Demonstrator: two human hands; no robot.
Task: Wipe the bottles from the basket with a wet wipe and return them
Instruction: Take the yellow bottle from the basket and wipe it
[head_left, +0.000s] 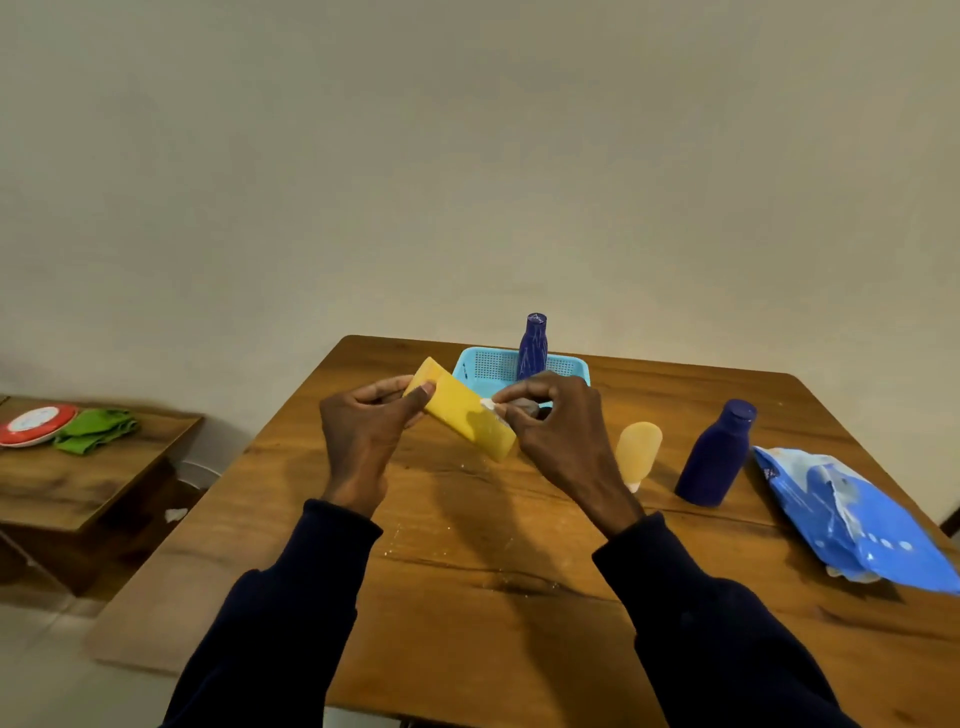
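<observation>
Your left hand pinches the yellow bottle above the tabletop near the basket; right hand pinches the wipe. Loose end grip, bottle may slip.

Desk was wood, grain visible, low sheen. Basket was light blue perforated plastic. Yellow tube, right dark blue bottle and far dark blue bottle looked smooth and matt. Wet wipe was white, soft. Wipe pack was glossy, crinkled film.
</observation>
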